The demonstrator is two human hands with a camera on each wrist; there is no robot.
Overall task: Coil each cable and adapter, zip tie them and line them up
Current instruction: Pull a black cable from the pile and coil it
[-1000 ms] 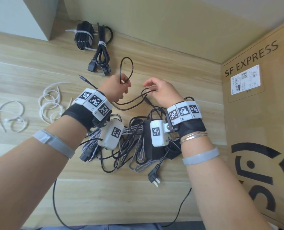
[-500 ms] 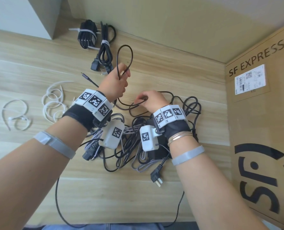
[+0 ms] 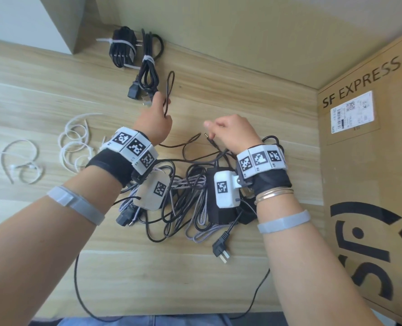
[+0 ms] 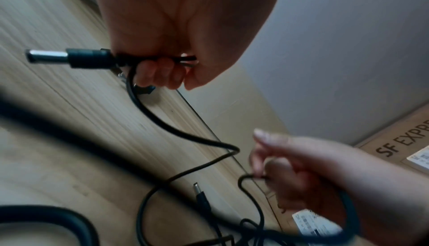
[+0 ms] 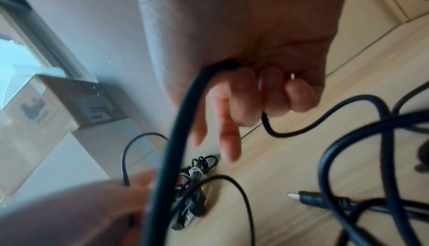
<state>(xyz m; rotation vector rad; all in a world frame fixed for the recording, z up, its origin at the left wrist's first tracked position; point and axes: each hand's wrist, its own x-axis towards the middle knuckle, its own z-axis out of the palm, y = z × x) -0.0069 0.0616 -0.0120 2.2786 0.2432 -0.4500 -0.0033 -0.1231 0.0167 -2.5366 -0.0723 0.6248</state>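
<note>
My left hand (image 3: 164,109) is raised over the desk and grips a folded thin black cable (image 3: 170,87), whose narrow loop stands above the fist. In the left wrist view its barrel plug (image 4: 46,57) sticks out of the left hand (image 4: 162,70). My right hand (image 3: 213,130) pinches a stretch of thin black cable (image 4: 246,177) above the tangle of cables and adapters (image 3: 183,196). Seen from the right wrist, the right hand (image 5: 255,94) has its fingers curled round the cable (image 5: 267,123). A second barrel plug (image 3: 207,137) lies just below that hand.
Two zip-tied bundles lie at the back by the wall: a black adapter (image 3: 122,49) and a power cord (image 3: 148,74). Loose white zip ties (image 3: 75,142) lie at the left. A cardboard box (image 3: 369,161) stands along the right. A two-pin plug (image 3: 221,248) trails toward me.
My left hand has lifted the cable loop farther back, and the loop has narrowed. My right hand has come up off the pile and moved right, drawing cable with it.
</note>
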